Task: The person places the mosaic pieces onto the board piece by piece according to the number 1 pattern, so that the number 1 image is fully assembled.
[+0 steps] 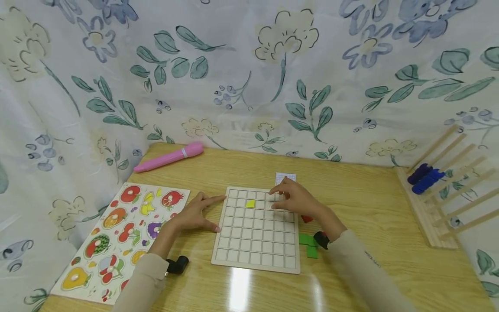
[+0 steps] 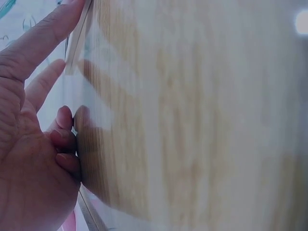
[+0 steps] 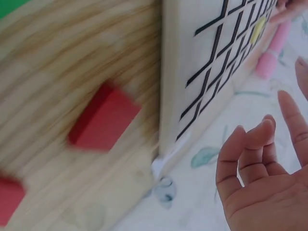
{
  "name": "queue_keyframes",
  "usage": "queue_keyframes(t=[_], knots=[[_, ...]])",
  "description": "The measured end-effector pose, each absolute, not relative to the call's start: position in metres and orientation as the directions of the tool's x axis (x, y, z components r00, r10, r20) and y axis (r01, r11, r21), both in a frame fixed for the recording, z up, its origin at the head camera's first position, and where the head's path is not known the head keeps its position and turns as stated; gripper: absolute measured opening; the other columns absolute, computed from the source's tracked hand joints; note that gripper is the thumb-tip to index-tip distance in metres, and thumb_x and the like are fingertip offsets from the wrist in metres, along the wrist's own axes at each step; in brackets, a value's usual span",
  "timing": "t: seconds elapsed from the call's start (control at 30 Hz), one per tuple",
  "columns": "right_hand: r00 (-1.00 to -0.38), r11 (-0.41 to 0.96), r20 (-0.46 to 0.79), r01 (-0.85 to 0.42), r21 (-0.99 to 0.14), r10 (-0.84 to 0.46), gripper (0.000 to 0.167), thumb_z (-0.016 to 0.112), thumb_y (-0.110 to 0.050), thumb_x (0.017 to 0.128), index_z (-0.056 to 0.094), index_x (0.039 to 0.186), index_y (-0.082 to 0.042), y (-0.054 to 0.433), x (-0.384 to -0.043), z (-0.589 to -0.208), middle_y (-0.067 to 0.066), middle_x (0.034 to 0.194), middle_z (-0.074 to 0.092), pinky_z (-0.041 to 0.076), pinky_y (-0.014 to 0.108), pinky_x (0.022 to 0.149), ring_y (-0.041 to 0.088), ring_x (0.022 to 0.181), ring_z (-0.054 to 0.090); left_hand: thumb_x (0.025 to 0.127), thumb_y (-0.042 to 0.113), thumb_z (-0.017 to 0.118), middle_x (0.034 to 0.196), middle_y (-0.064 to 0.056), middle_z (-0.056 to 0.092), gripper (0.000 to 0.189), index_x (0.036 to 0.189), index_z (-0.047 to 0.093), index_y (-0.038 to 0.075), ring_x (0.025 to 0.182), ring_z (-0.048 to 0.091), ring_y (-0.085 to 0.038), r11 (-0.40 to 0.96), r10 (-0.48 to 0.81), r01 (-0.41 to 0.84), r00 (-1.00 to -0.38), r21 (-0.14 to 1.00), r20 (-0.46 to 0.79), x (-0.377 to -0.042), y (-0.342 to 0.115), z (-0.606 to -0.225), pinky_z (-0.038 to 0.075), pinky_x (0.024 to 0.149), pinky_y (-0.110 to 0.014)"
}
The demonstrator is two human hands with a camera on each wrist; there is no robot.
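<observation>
A pale wooden board with a square grid lies flat on the table. One yellow piece sits in its upper left part. My left hand rests beside the board, with thumb and index finger stretched out to its left edge and the other fingers curled on the tabletop. Over the board's upper right corner hovers my right hand, fingers loosely bent, with nothing seen between them. Red pieces lie just right of the board, partly hidden by the right hand in the head view. Several green pieces lie below them.
A card with a small printed grid lies behind the board. To the left is a fruit puzzle board, with a pink pen-shaped stick farther back. A wooden peg rack with blue discs stands at the right. A floral curtain borders the table.
</observation>
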State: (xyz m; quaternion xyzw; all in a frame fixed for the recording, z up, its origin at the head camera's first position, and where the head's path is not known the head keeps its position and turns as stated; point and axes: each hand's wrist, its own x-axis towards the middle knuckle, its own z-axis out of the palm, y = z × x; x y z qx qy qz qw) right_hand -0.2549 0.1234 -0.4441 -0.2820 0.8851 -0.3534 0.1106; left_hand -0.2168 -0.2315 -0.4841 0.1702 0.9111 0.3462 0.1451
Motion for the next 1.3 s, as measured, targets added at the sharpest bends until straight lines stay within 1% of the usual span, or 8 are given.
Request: queue_keyframes(t=[0.1, 0.17, 0.27, 0.43, 0.57, 0.83, 1.07, 1.3], knots=[[-0.834, 0.586, -0.011, -0.379, -0.716, -0.552, 0.039, 0.079, -0.021, 0.086, 0.071, 0.122, -0.009, 0.136, -0.252, -0.443, 0.018, 0.108, 0.055, 0.043, 0.038, 0.075, 0.028, 0.091, 0.05, 0.065, 0.041, 0.092, 0.102, -0.008, 0.034, 0.097, 0.15, 0.046, 0.028, 0.093, 0.035, -0.023, 0.702, 0.408, 0.204, -0.9, 0.682, -0.151, -0.216, -0.232, -0.484, 0.032, 0.081, -0.038], [-0.84, 0.575, -0.014, -0.358, -0.735, -0.542, 0.04, 0.079, -0.019, 0.085, 0.07, 0.122, -0.007, 0.144, -0.251, -0.443, 0.017, 0.102, 0.053, 0.042, 0.036, 0.073, 0.025, 0.085, 0.047, 0.065, 0.041, 0.092, 0.102, -0.008, 0.034, 0.097, 0.15, 0.046, 0.028, 0.093, 0.035, -0.023, 0.7, 0.409, 0.204, -0.9, 0.684, -0.15, -0.216, -0.231, -0.484, 0.032, 0.08, -0.038], [-0.847, 0.56, -0.018, -0.335, -0.758, -0.531, 0.041, 0.078, -0.018, 0.086, 0.069, 0.123, -0.005, 0.154, -0.249, -0.444, 0.016, 0.099, 0.051, 0.042, 0.033, 0.071, 0.023, 0.084, 0.045, 0.066, 0.041, 0.092, 0.102, -0.008, 0.034, 0.097, 0.15, 0.046, 0.027, 0.093, 0.035, -0.023, 0.7, 0.412, 0.207, -0.899, 0.683, -0.149, -0.216, -0.231, -0.483, 0.032, 0.08, -0.038], [-0.862, 0.547, -0.026, -0.298, -0.782, -0.507, 0.042, 0.079, -0.016, 0.085, 0.068, 0.123, -0.005, 0.169, -0.244, -0.448, 0.014, 0.096, 0.048, 0.041, 0.035, 0.074, 0.023, 0.085, 0.042, 0.066, 0.04, 0.091, 0.102, -0.009, 0.034, 0.096, 0.15, 0.046, 0.025, 0.093, 0.035, -0.023, 0.697, 0.418, 0.208, -0.896, 0.686, -0.152, -0.217, -0.231, -0.481, 0.032, 0.079, -0.038], [-0.871, 0.543, -0.014, -0.293, -0.787, -0.492, 0.041, 0.08, -0.014, 0.084, 0.069, 0.122, -0.006, 0.181, -0.241, -0.452, 0.013, 0.097, 0.05, 0.041, 0.034, 0.076, 0.022, 0.086, 0.042, 0.067, 0.04, 0.091, 0.101, -0.009, 0.034, 0.096, 0.15, 0.046, 0.023, 0.092, 0.034, -0.023, 0.691, 0.425, 0.219, -0.894, 0.689, -0.143, -0.217, -0.231, -0.481, 0.031, 0.078, -0.038], [-0.869, 0.505, -0.007, -0.281, -0.816, -0.495, 0.04, 0.078, -0.012, 0.085, 0.068, 0.123, -0.003, 0.201, -0.235, -0.459, 0.015, 0.095, 0.05, 0.037, 0.031, 0.073, 0.022, 0.086, 0.041, 0.066, 0.041, 0.092, 0.101, -0.009, 0.035, 0.097, 0.15, 0.047, 0.024, 0.091, 0.034, -0.023, 0.689, 0.428, 0.223, -0.893, 0.69, -0.139, -0.218, -0.231, -0.484, 0.032, 0.078, -0.038], [-0.878, 0.54, -0.029, -0.267, -0.798, -0.478, 0.041, 0.08, -0.016, 0.084, 0.069, 0.122, -0.005, 0.211, -0.234, -0.464, 0.013, 0.093, 0.048, 0.035, 0.032, 0.073, 0.022, 0.085, 0.039, 0.065, 0.041, 0.091, 0.103, -0.01, 0.037, 0.097, 0.15, 0.047, 0.024, 0.093, 0.035, -0.023, 0.693, 0.423, 0.215, -0.894, 0.688, -0.146, -0.219, -0.231, -0.484, 0.032, 0.08, -0.038], [-0.867, 0.536, -0.042, -0.268, -0.8, -0.497, 0.041, 0.081, -0.014, 0.082, 0.07, 0.12, -0.004, 0.22, -0.233, -0.469, 0.012, 0.09, 0.048, 0.036, 0.028, 0.07, 0.022, 0.081, 0.039, 0.065, 0.04, 0.092, 0.102, -0.009, 0.036, 0.097, 0.15, 0.046, 0.025, 0.093, 0.034, -0.023, 0.69, 0.419, 0.2, -0.894, 0.696, -0.158, -0.218, -0.231, -0.483, 0.032, 0.082, -0.039]])
